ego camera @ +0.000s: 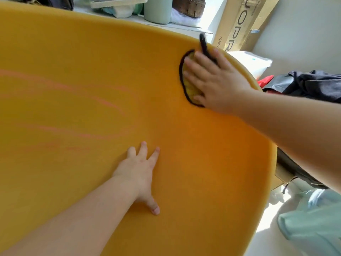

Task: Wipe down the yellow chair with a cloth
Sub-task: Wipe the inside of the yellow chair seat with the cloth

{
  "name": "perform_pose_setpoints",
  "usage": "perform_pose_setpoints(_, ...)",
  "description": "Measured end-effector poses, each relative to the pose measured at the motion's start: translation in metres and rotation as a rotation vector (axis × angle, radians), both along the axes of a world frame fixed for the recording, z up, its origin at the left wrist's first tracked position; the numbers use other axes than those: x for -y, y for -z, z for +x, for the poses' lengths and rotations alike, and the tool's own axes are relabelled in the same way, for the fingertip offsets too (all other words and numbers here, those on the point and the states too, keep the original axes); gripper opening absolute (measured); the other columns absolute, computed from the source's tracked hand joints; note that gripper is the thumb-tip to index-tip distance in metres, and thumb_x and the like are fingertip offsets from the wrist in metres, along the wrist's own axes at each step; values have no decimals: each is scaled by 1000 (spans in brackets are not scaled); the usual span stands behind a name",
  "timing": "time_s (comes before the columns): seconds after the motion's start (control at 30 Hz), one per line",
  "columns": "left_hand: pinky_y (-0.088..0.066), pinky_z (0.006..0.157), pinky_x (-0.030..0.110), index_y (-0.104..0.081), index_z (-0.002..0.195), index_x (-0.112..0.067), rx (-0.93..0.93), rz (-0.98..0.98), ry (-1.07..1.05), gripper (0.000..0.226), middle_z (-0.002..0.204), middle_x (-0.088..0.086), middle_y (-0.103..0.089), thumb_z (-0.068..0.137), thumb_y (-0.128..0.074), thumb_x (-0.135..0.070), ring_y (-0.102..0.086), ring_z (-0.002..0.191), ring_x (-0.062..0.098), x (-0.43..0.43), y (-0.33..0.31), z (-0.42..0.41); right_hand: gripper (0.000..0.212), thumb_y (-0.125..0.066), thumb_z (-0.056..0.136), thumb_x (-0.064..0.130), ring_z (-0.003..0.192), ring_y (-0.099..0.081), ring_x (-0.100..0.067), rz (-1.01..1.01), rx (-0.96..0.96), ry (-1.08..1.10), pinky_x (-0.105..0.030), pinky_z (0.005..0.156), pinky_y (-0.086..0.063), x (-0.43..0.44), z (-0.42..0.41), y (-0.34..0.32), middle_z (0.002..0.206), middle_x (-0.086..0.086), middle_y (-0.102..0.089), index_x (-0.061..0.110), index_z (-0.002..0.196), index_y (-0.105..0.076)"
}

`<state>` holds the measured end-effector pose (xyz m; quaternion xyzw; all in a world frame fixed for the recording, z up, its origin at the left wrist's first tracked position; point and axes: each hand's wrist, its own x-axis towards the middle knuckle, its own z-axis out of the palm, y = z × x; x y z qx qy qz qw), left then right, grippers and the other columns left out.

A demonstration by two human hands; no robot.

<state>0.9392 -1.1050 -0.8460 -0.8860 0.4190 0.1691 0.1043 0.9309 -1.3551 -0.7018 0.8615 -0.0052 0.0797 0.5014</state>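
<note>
The yellow chair (pixel 92 108) fills most of the view, its smooth curved shell facing me. Faint pinkish streaks cross its left part. My right hand (pixel 214 80) presses flat on a yellow cloth with a black edge (pixel 188 87) near the chair's upper right rim; a black loop of the cloth sticks up past the fingers. The hand covers most of the cloth. My left hand (pixel 142 174) rests flat on the chair's lower middle, fingers spread and straight, holding nothing.
Behind the chair's rim stand a pale green cup (pixel 156 10), a cardboard box (pixel 239 24) and a white plastic bin (pixel 254 61). Dark clothing (pixel 310 85) lies to the right, and a mint green fabric (pixel 313 224) lies on the floor at the lower right.
</note>
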Motion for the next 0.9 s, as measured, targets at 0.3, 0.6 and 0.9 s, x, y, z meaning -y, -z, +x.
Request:
perform_pose_setpoints(0.3, -28, 118, 42, 31, 154, -27, 0, 4, -10, 167, 165, 13, 24, 43, -79, -86, -8, 146, 44, 0, -1, -3, 68, -12, 103, 61, 154, 23, -27, 289, -247, -25, -55, 122, 15, -55, -6, 91, 167, 3, 21, 32, 161, 7)
perform_pose_setpoints(0.6, -40, 114, 46, 32, 153, -31, -66, -28, -32, 169, 164, 8, 27, 40, -82, -83, -4, 148, 43, -1, 1, 0, 75, -19, 101, 59, 155, 16, -34, 203, 225, 83, -59, 123, 6, -20, 19, 18, 169, -8, 13, 21, 163, 1)
perform_pose_setpoints(0.9, -39, 113, 48, 33, 152, -30, -60, -27, -43, 169, 164, 11, 29, 40, -81, -84, -3, 147, 46, -1, 7, 0, 70, -19, 102, 62, 155, 16, -26, 188, -132, -67, -56, 120, 18, -24, 12, 50, 169, 2, 13, 33, 162, 1)
